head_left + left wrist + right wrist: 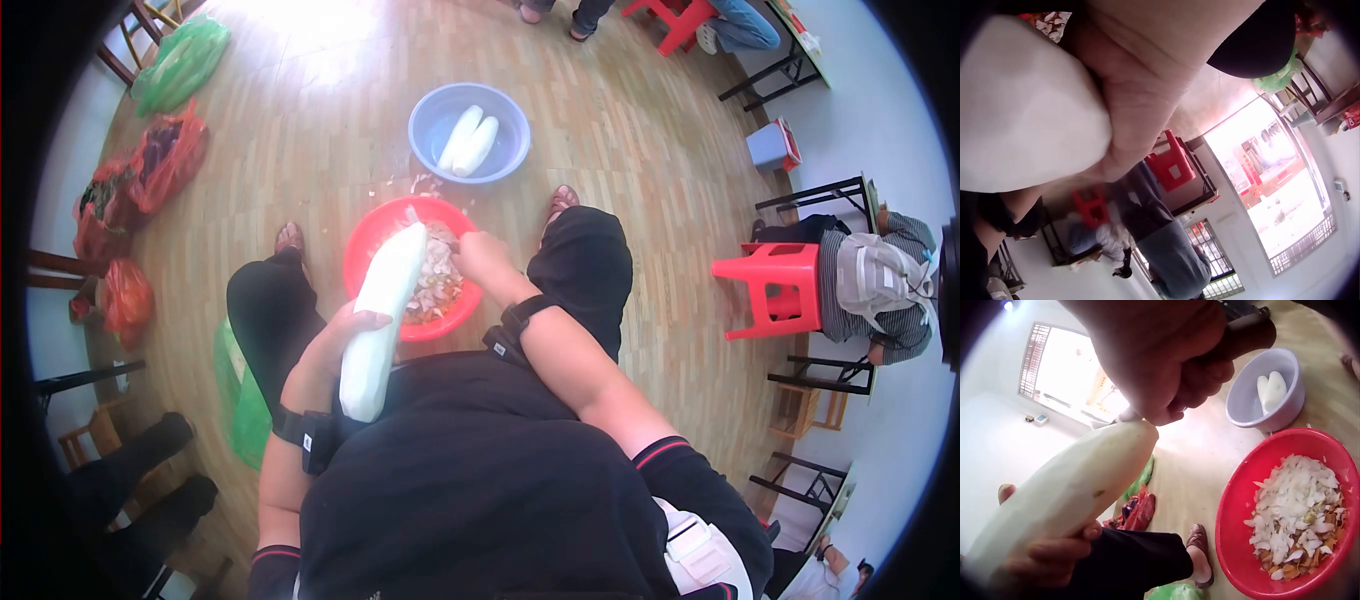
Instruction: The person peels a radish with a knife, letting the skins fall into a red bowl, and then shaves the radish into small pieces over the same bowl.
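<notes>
A long white peeled radish [383, 320] slants over the near left side of a red basin [358, 240]. The left hand [345, 335] grips it around its lower half; in the left wrist view the hand [1141, 81] wraps the radish [1029, 112]. In the right wrist view the right hand [1160, 362] curls round a dark handle [1250, 337], and a bit of blade shows at the radish's [1072, 494] upper end. White and orange peelings [1294, 512] lie in the basin.
Beyond the red basin a blue-purple basin [420, 140] holds two white radishes [474, 148]. Red bags [170, 155] and green bags [185, 62] lie at the left. A red stool [770, 280] and a seated person [880, 285] are at the right.
</notes>
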A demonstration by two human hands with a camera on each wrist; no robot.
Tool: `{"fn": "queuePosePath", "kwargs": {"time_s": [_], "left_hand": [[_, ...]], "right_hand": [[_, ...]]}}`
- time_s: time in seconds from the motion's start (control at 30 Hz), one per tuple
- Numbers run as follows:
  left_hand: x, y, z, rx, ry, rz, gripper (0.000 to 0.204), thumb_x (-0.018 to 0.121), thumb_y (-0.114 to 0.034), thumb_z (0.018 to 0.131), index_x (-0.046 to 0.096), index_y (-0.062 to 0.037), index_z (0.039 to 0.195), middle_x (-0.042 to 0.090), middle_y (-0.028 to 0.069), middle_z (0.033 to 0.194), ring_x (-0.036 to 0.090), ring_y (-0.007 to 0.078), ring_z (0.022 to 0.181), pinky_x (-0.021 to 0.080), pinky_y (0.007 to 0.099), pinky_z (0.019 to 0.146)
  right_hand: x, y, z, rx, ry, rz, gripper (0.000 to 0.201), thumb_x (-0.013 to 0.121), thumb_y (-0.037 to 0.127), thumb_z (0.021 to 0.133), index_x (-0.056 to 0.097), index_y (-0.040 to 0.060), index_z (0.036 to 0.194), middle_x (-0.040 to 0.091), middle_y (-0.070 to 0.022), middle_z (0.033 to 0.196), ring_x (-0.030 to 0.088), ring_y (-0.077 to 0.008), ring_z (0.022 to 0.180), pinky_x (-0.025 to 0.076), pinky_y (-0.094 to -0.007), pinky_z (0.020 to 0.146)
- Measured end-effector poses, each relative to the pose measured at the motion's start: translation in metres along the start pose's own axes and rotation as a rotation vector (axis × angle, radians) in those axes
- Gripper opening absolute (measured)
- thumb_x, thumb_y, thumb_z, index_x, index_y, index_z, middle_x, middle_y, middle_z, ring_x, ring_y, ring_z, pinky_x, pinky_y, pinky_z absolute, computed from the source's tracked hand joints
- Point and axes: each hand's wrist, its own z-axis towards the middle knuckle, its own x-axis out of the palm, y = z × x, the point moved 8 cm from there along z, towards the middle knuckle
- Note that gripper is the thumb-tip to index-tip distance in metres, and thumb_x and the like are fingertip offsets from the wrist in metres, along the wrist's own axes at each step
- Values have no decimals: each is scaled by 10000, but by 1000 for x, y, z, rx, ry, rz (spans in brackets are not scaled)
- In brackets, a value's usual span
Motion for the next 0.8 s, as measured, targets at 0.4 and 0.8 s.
{"fn": "queuePosePath", "kwargs": {"time_s": [0.4, 0.8], "left_hand": [[-10, -1, -2, 82, -136, -169, 508, 611, -253, 759, 448, 39, 1141, 591, 144, 849, 630, 252, 668, 552, 361, 608], [-10, -21, 16, 195, -28, 23, 470, 637, -171, 741, 441, 1, 1132, 557, 90, 826, 604, 176, 633, 548, 312, 580]], "right_hand": [[-17, 29, -2, -155, -92, 372, 178, 599, 212, 761, 610, 37, 791, 643, -144, 790, 634, -298, 744, 501, -418, 661], [-63, 109, -51, -579, -452, -73, 161, 656, 162, 703, 517, 86, 730, 593, -70, 704, 610, -231, 657, 484, -359, 534]]}}
